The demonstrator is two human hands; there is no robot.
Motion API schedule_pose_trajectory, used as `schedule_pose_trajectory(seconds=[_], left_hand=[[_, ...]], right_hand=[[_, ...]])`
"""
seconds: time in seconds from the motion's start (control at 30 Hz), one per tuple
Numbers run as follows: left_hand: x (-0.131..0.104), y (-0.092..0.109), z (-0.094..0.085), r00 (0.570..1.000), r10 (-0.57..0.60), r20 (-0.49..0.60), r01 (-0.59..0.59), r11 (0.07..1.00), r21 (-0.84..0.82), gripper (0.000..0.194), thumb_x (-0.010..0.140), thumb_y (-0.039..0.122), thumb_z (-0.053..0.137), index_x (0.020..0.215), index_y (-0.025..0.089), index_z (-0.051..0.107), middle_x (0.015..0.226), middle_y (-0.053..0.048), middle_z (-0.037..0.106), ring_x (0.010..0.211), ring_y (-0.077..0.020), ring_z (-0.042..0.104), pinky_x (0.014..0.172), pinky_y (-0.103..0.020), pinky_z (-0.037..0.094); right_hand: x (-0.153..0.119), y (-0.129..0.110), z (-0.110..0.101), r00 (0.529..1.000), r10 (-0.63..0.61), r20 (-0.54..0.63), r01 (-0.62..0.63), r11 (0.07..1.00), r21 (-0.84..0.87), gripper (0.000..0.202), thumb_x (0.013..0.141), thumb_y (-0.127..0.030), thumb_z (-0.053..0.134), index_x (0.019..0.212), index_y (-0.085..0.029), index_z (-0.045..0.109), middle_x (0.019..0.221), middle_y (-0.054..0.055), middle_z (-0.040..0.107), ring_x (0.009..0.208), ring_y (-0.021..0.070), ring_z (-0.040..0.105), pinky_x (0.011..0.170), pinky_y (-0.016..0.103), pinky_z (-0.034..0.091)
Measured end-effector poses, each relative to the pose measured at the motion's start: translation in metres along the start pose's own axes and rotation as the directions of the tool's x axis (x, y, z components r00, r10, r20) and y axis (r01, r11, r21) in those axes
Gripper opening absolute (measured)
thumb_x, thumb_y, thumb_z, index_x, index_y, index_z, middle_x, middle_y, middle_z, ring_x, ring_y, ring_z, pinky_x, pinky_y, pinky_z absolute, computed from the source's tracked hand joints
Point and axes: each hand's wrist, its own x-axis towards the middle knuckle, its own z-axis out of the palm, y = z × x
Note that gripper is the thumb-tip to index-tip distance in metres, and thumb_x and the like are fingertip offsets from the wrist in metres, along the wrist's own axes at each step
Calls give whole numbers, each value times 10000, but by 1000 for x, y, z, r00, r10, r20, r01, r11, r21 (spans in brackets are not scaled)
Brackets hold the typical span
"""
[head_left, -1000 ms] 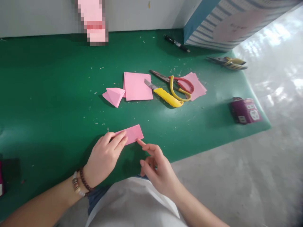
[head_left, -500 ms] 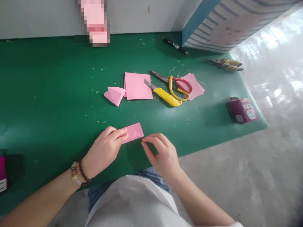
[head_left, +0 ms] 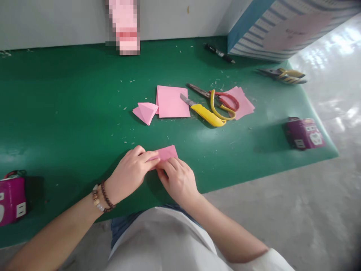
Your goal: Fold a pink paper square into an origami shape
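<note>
A folded pink paper strip [head_left: 168, 151] lies on the green table near its front edge. My left hand [head_left: 132, 167] presses the strip's left part with its fingertips, a beaded bracelet round the wrist. The fingers of my right hand [head_left: 177, 175] are curled together on the strip's lower edge, beside my left fingertips. Beyond my hands sit a folded pink paper piece [head_left: 147, 112] and a stack of square pink paper [head_left: 173, 101]. The blade of a yellow-handled knife [head_left: 208, 114] rests on the stack's right side.
Scissors [head_left: 214, 99] lie over more pink sheets [head_left: 245, 103] to the right. Farther off are a pen [head_left: 219, 53], pliers [head_left: 284, 75] and a striped box [head_left: 262, 30]. Purple objects stand at the right [head_left: 306, 133] and left [head_left: 12, 199]. The green table [head_left: 70, 113] has small scraps on it.
My right hand has moved left onto the paper strip, its fingers now on the lower edge. My left hand stays on the strip. The whole view has shifted slightly.
</note>
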Motion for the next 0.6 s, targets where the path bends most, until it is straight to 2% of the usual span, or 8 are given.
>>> schedule_pose_trajectory(seconds=[0.13, 0.33, 0.43, 0.53, 0.6], left_hand=[[0, 0, -1, 1000, 1, 4, -1, 1000, -3, 301, 956, 102, 473, 1193, 175, 645, 1231, -40, 649, 935, -190, 518, 861, -358, 506], [0, -1, -1, 1000, -8, 5, 8, 1000, -20, 296, 952, 105, 483, 1191, 169, 646, 1231, -46, 653, 958, -188, 536, 873, -362, 509], [0, -2, -2, 1000, 1, 12, 0, 1000, -20, 293, 961, 136, 488, 1210, 181, 637, 1248, -41, 648, 961, -182, 540, 873, -359, 508], [-1, -2, -2, 1000, 6, 17, -5, 1000, -14, 299, 959, 154, 504, 1226, 201, 631, 1251, -40, 650, 950, -177, 545, 858, -354, 509], [-1, -2, -2, 1000, 7, 5, -7, 1000, -9, 303, 969, 155, 482, 1227, 204, 633, 1227, -49, 660, 930, -178, 543, 845, -353, 508]], right_hand=[[2, -3, 3, 1000, 6, -12, -5, 1000, 29, 195, 936, -173, 509, 769, -189, 609, 702, 19, 591, 662, 152, 523, 618, 292, 382], [3, -19, 15, 995, -37, -94, 39, 999, 16, 266, 951, -184, 482, 710, -190, 597, 657, 23, 576, 610, 159, 492, 563, 312, 362], [1, -28, 19, 995, -76, -72, 82, 993, 82, 303, 961, -172, 449, 704, -188, 609, 684, 36, 598, 630, 162, 514, 578, 313, 388], [-2, -23, 12, 991, -129, -45, 136, 967, 217, 252, 969, -193, 466, 810, -193, 661, 733, 36, 635, 686, 157, 562, 639, 302, 440], [-3, -10, 3, 994, -72, -83, 89, 968, 233, 168, 957, -199, 511, 905, -200, 671, 753, 30, 657, 709, 153, 583, 670, 293, 455]])
